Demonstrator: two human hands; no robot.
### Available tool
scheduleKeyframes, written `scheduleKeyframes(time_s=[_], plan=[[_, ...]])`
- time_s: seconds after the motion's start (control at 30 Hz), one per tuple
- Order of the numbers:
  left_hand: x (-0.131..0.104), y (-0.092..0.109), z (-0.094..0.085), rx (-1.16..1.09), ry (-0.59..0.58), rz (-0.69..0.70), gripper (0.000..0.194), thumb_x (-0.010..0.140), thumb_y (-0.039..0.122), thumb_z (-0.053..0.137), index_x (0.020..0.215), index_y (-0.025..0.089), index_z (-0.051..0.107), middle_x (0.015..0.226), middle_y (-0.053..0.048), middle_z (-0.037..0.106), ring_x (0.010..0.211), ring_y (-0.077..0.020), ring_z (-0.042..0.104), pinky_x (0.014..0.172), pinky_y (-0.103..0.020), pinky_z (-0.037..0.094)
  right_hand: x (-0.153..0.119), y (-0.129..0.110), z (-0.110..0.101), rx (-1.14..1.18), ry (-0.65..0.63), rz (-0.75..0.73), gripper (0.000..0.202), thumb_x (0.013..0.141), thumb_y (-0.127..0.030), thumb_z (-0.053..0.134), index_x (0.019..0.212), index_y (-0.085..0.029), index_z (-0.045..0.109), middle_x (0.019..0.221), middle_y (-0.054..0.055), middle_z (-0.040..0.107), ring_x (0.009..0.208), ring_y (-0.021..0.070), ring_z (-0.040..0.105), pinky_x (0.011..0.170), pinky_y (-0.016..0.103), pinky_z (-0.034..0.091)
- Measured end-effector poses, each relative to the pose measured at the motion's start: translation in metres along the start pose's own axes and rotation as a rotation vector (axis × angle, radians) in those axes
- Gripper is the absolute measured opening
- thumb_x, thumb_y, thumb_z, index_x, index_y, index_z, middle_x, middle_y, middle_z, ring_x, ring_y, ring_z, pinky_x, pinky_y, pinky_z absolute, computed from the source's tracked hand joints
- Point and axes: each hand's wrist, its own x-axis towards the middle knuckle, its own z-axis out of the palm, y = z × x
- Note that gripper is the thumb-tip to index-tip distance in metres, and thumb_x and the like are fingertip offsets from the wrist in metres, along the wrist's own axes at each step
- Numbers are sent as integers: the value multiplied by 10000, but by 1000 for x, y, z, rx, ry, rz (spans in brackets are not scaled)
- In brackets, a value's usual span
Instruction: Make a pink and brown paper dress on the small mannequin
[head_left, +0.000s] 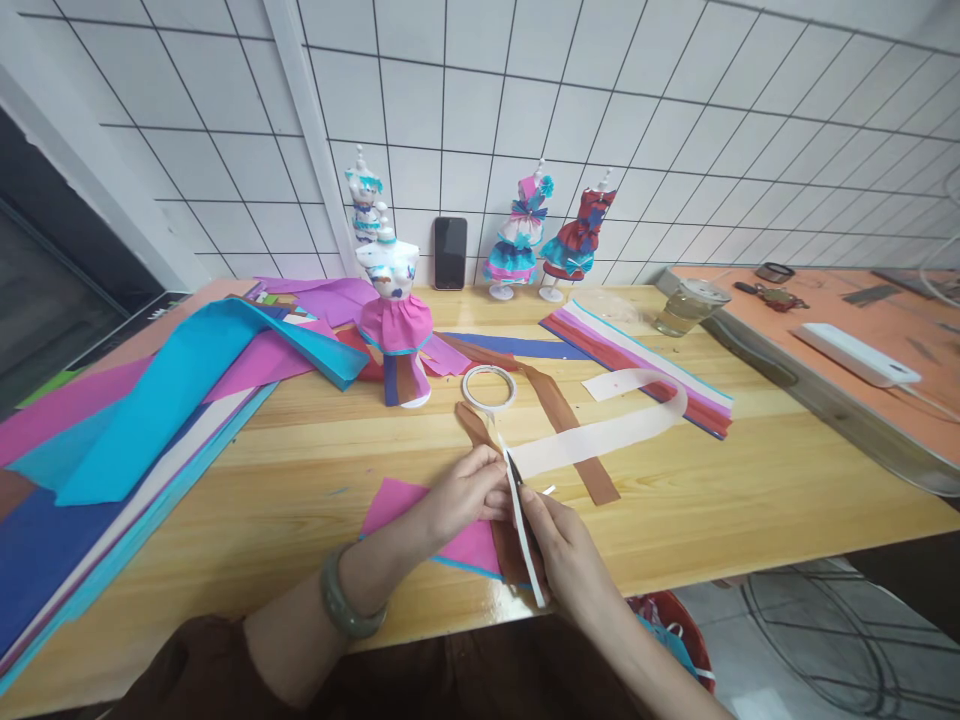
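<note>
Between the fingertips of the left hand (469, 492) and right hand (566, 550) lies a narrow white strip (523, 530), thin, flat and straight-edged. Its long axis runs from just beyond the left fingertips back toward the body, the near end slanting slightly right. Left thumb and fingers pinch its upper part; right fingers curl around a slim dark tool (514, 468), their exact grip hidden. Beyond the fingertips, a soft, pale band (600, 435) bends back in a hook, near a smooth, ring-shaped tape roll (466, 388).
</note>
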Motion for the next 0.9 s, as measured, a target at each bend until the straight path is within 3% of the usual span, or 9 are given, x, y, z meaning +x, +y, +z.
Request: scheduleKeyframes(time_s=[0.1,0.4,0.63,0.9], plan=[[0,1,-2,-58,-60,-5,245,783,407,490,805,182,395,697,-5,573,583,-115,590,663,-301,458,-1,1,0,37,-4,67,441,876,-543,300,631,-196,418,308,-94,342,253,72,272,333,201,232],[-3,5,-2,-90,-82,-18,214,837,393,437,858,185,392,753,-42,613,615,-151,632,646,-329,491,2,-3,-9,168,-86,58,506,856,-513,391,488,-169,436,270,-61,368,228,52,329,305,174,235],[-1,3,-6,33,-82,7,298,813,456,485,916,178,452,821,-57,590,668,-174,644,544,-288,521,6,-13,-23,549,-176,341,470,789,-498,498,474,-152,453,284,-79,319,186,28,252,242,149,130],[-1,6,-7,-17,-125,-34,315,802,448,512,944,180,427,857,-87,612,668,-193,666,522,-272,522,9,-11,-29,579,-207,342,477,814,-484,482,477,-149,449,289,-68,346,186,30,279,239,140,155]])
